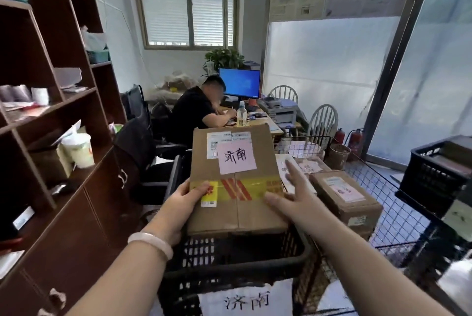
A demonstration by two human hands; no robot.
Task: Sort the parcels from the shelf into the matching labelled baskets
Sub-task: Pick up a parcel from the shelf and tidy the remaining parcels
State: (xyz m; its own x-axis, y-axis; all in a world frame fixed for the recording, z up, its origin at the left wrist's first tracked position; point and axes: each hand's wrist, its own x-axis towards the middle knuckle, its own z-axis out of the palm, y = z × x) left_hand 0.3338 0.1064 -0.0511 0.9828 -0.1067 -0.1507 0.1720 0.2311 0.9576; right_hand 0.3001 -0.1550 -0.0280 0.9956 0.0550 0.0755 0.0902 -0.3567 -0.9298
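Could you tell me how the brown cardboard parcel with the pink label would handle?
The brown cardboard parcel probably stays stiff: its faces look flat where the left hand grips. Flat-sided, so unlikely to roll. Glossy yellow tape may feel slippery.

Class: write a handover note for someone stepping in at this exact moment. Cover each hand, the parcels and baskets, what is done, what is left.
Left hand grips the cardboard parcel's left edge; right hand is open, fingers spread at its right edge.
The parcel, pink label 济南, sits over the black basket, also labelled 济南. Other parcels lie in the wire basket to the right.
Done: parcel matched to basket.
Left: lower it in, release, fetch the next.
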